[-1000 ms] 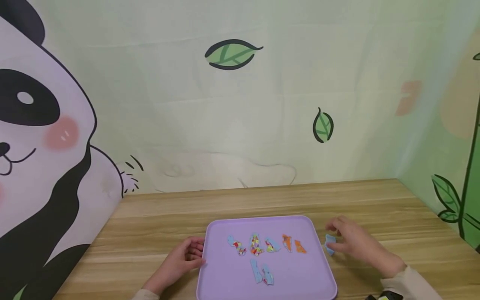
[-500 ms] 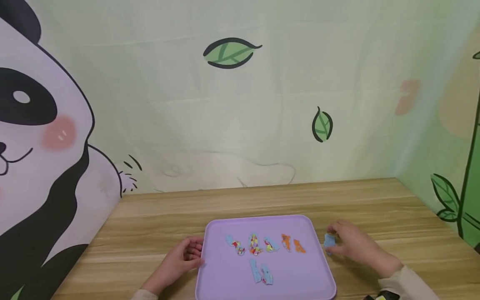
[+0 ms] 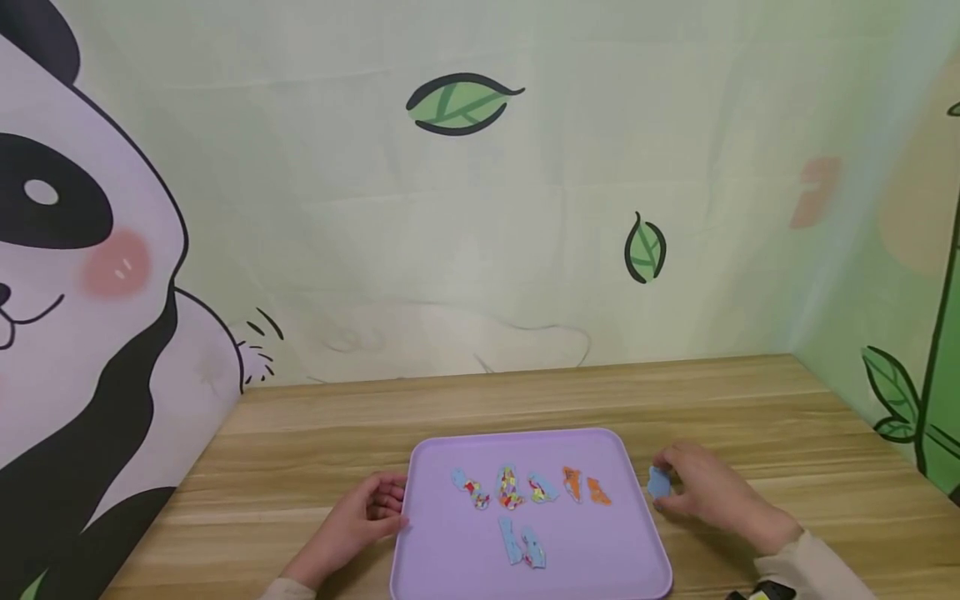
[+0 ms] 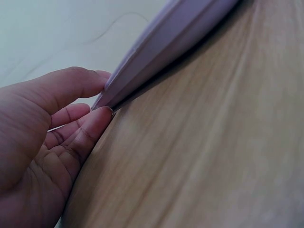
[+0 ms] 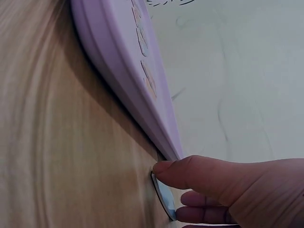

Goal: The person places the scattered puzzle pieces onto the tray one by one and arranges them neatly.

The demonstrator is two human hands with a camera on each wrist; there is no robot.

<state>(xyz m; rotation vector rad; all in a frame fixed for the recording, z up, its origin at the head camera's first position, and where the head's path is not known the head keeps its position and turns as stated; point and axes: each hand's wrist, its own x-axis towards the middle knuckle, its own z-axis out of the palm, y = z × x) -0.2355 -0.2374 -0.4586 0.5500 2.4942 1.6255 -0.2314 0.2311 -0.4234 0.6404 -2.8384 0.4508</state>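
A light purple tray [image 3: 457, 575] lies on the table. On it are several flat, irregular puzzle pieces: patterned blue ones [image 3: 544, 488], orange ones [image 3: 573, 483], and two blue ones [image 3: 511, 540] lower down. My left hand [image 3: 369, 512] is at the tray's left edge; in the left wrist view, its thumb and fingertips [image 4: 99, 118] grip the rim. Just off the tray's right side, my right hand [image 3: 708, 492] pinches a light blue puzzle piece [image 3: 659, 482] between thumb and fingers. The right wrist view has this piece [image 5: 164, 195] edge-on beside the wood.
The wooden table [image 3: 337, 417] extends around the tray and meets a pale green wall sheet [image 3: 562, 208] at the back. Its printed panda [image 3: 67, 292] stands at the left. Something black and yellow [image 3: 765, 592] shows at the right wrist.
The light blue piece has turned in my right hand's fingers, showing more of its flat blue face, and the hand has dropped slightly. My left hand and the pieces on the tray look unchanged.
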